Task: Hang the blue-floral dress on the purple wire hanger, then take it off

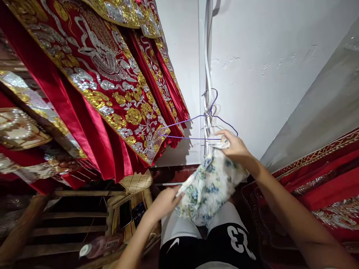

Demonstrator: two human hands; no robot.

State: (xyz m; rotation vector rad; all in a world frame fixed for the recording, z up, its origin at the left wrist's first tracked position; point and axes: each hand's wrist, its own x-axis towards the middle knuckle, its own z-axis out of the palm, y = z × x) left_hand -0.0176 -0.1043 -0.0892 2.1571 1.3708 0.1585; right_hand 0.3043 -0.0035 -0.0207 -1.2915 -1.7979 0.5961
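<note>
A white garment with a blue and green floral print (209,186) hangs bunched between my hands, above my lap. My right hand (235,146) is closed on its gathered upper edge, just below the right end of the bottom bar of a purple clothes hanger (193,138). Lower and to the left, my left hand (167,201) pinches the garment's side edge; its fingers are slightly blurred. The hanger's hook is up by a white cord (206,67) running down the wall. Whether the garment touches the hanger bar, I cannot tell.
Red satin cloths with gold and silver sequins (112,82) fill the left. A bamboo seat (112,209) holds two phones (138,213) and a pink bottle (102,246). Red embroidered fabric (325,179) lies at right. The white wall (252,56) stands ahead.
</note>
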